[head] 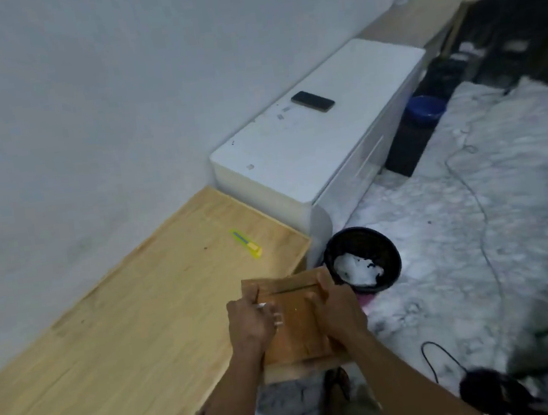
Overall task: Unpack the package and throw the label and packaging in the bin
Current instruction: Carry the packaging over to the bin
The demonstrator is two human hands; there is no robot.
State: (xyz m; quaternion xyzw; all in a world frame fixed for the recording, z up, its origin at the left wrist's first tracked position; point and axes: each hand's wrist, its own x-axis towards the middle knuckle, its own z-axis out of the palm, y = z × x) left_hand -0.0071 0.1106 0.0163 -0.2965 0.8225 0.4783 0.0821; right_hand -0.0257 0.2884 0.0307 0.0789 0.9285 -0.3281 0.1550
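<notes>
My hands, left (250, 320) and right (338, 308), are gripping a cardboard box (294, 325) beside the wooden table (108, 331); the black bin (361, 258) is holding white packaging (356, 268).

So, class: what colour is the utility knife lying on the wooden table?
Yellow-green utility knife, seen in the head view.

A plain white wall (79, 93) runs along the left — bare, evenly and dimly lit. Against it stands a long light-wood counter (110, 348), and just beyond its far end a low white cabinet (309, 141) (rounded at the corners) with a dark phone (312, 101) lying flat on top. The floor (459, 236) is white marble with grey veining; a thin cable (470, 190) trails across it. The far right is dark and blurred.
</notes>
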